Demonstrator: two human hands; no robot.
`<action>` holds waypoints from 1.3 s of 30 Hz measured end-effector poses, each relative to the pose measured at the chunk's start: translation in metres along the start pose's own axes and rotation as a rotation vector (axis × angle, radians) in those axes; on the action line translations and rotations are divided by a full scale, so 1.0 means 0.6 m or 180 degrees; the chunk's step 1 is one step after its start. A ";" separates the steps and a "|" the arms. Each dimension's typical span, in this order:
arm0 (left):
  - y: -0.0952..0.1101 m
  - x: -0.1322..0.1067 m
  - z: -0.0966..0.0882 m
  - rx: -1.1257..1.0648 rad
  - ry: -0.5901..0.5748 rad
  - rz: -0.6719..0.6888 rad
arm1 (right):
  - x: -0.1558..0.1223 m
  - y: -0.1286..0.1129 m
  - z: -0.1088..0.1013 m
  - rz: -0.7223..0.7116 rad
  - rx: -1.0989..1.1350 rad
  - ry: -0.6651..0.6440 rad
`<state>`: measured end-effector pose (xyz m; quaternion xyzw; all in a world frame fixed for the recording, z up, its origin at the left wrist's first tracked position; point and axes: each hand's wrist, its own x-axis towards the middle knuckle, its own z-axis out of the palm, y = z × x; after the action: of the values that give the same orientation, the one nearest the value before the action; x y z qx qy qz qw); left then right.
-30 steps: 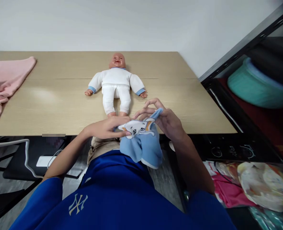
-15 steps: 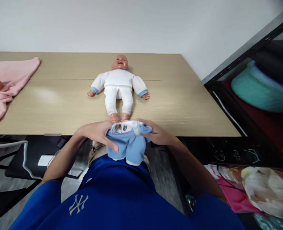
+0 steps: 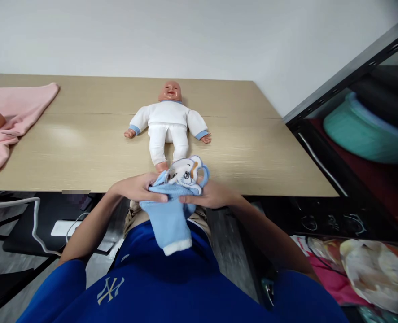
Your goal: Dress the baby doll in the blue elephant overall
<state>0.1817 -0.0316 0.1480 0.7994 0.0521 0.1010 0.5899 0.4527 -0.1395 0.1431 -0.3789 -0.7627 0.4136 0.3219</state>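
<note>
Both the left hand (image 3: 136,188) and right hand (image 3: 209,195) have fingers clamped on a light-blue baby garment (image 3: 172,215) with a white cuff and cartoon patch, held at the table (image 3: 84,148) edge near the doll (image 3: 169,123).

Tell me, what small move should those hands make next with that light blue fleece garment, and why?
Probably lift the light blue fleece garment forward onto the pale wooden table. The left hand and right hand both grip it bunched at the table's near edge, its white cuff dangling, just short of the bare feet of the white-suited baby doll.
</note>
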 end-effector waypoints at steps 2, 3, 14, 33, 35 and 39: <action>-0.001 -0.004 -0.003 -0.0280 -0.0256 0.0045 | 0.003 0.003 0.008 0.0092 0.0255 0.0096; -0.003 -0.005 -0.005 -0.0393 -0.0309 0.0061 | 0.004 0.004 0.011 0.0160 0.0355 0.0109; -0.046 -0.028 0.002 -0.1108 0.0863 -0.0340 | 0.016 0.005 -0.021 0.0281 0.0867 -0.0613; 0.006 -0.024 0.041 -0.0375 0.1868 -0.0553 | 0.046 -0.013 0.011 0.0614 -0.0278 0.1105; 0.008 -0.019 0.050 0.0087 0.2311 -0.0665 | 0.050 -0.018 0.015 0.0845 -0.0823 0.1487; 0.009 -0.013 0.061 0.0944 0.2733 -0.1399 | 0.069 -0.033 0.017 0.1319 -0.1851 0.1265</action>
<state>0.1822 -0.0690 0.1417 0.7311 0.4709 0.2856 0.4027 0.4174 -0.1159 0.1630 -0.6723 -0.6783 0.1556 0.2523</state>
